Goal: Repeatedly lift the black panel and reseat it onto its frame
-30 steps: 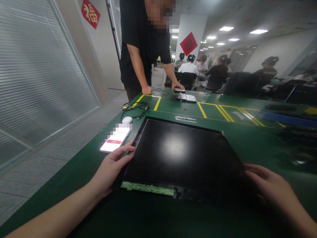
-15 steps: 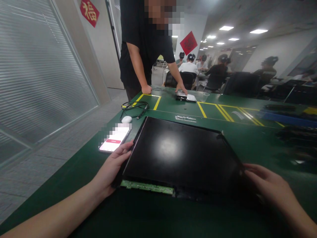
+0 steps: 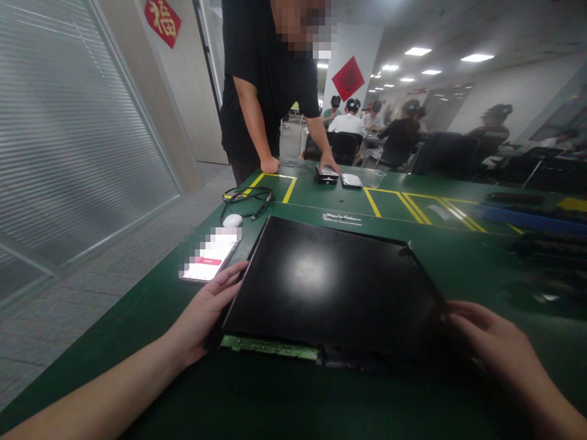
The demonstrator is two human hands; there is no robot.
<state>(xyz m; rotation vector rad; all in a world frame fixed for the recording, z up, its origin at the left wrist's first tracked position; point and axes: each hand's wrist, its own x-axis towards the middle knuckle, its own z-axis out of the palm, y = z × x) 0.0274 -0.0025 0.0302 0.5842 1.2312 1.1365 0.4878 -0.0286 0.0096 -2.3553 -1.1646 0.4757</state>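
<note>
A flat black display panel (image 3: 330, 287) lies before me, a bright reflection on its dark face. Along its near left edge a strip of green circuit board (image 3: 270, 347) shows. My left hand (image 3: 213, 305) grips the panel's left side, fingertips at the edge and the thumb side partly under it. On the opposite side my right hand (image 3: 486, 330) is closed on the right edge, its fingertips partly hidden by the panel. Just beyond my left hand lies a phone (image 3: 208, 260) with a lit screen, beside a white rounded object (image 3: 232, 220).
A coiled black cable (image 3: 250, 198) lies behind the phone on the green table (image 3: 137, 366). Across it a person in black leans, one hand on a stack of hard drives (image 3: 326, 175), another drive (image 3: 351, 180) beside it. Dark, blurred items (image 3: 545, 250) sit at the right.
The person across the table has shifted the stack of drives left, apart from the single drive. My hands and the panel have hardly moved.
</note>
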